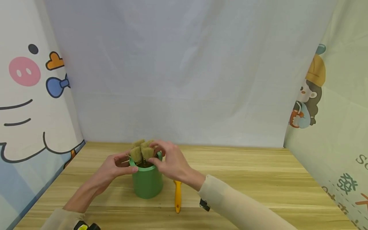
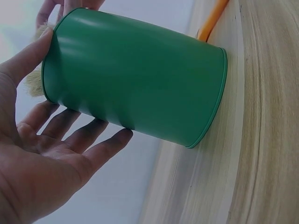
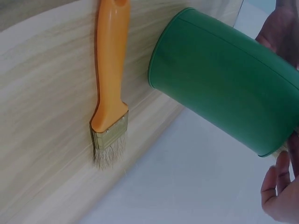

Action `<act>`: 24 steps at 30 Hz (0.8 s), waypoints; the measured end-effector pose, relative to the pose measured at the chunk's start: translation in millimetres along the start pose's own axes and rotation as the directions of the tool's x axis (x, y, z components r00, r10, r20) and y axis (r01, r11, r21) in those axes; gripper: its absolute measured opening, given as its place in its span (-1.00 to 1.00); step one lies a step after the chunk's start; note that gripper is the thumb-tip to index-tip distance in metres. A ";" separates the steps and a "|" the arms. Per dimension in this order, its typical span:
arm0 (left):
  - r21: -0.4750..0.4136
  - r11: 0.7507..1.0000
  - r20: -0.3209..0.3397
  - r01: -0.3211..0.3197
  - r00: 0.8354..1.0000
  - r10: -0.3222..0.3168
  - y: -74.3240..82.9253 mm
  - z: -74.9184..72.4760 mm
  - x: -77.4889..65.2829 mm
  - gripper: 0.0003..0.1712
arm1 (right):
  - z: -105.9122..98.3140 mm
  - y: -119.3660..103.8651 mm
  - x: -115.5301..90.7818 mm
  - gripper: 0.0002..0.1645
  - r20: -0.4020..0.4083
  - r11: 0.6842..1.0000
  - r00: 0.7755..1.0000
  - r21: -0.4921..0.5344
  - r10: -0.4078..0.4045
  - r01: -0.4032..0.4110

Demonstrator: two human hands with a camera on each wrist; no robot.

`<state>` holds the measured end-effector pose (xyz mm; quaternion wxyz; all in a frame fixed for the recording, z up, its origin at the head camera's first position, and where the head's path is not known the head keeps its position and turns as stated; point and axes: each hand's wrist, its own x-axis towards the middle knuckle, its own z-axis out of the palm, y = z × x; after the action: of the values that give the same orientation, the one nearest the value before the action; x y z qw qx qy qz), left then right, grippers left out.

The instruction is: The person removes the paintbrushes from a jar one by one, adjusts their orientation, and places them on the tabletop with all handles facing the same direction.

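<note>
A green cylindrical container (image 1: 148,183) stands upright on the wooden table, with several paintbrushes (image 1: 135,154) in it, bristles up. My left hand (image 1: 110,169) holds the container near its rim from the left, thumb on the near side and fingers on the far side. At the right of the rim, my right hand (image 1: 172,163) pinches the bristle end of a paintbrush (image 1: 147,154) between thumb and fingers. The brush handles are hidden inside the container. Another paintbrush with an orange handle (image 3: 111,65) lies flat on the table, just right of the container.
The wooden table (image 1: 244,188) extends to the right of the container. A pale cloth (image 1: 184,70) hangs behind it. Printed cloths with cartoon figures hang at the left (image 1: 26,105) and right (image 1: 330,143) sides.
</note>
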<state>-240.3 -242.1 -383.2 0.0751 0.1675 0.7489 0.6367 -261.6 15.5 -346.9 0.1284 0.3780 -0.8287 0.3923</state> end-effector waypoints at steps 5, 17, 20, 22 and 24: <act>0.003 1.000 0.003 -0.020 1.000 0.020 -0.3 0.5 0.0 -0.14 | -8.0 0.2 2.9 -0.60 -0.043 0.995 0.995 0.043 -0.091 0.093; 0.021 1.000 -0.017 0.023 1.000 -0.023 0.1 -0.5 1.3 -0.08 | -36.1 -6.4 17.6 -0.56 -0.188 0.952 0.958 0.179 -0.216 0.250; 0.027 0.999 -0.018 0.038 0.999 -0.038 0.6 -0.9 1.2 -0.06 | -44.1 -9.6 20.4 -0.56 -0.221 0.941 0.947 0.195 -0.234 0.278; 0.028 0.999 -0.016 0.045 0.999 -0.045 0.9 -0.9 1.1 -0.05 | -51.0 -12.1 22.4 -0.56 -0.248 0.932 0.937 0.207 -0.244 0.297; 0.031 0.998 -0.017 0.050 0.999 -0.050 1.4 -0.7 1.2 -0.04 | -59.3 -14.4 24.2 -0.55 -0.278 0.925 0.929 0.223 -0.244 0.309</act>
<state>-241.4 -242.2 -381.6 0.0822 0.1449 0.7635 0.6240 -272.7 41.2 -287.5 0.2330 0.4541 -0.6849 0.5200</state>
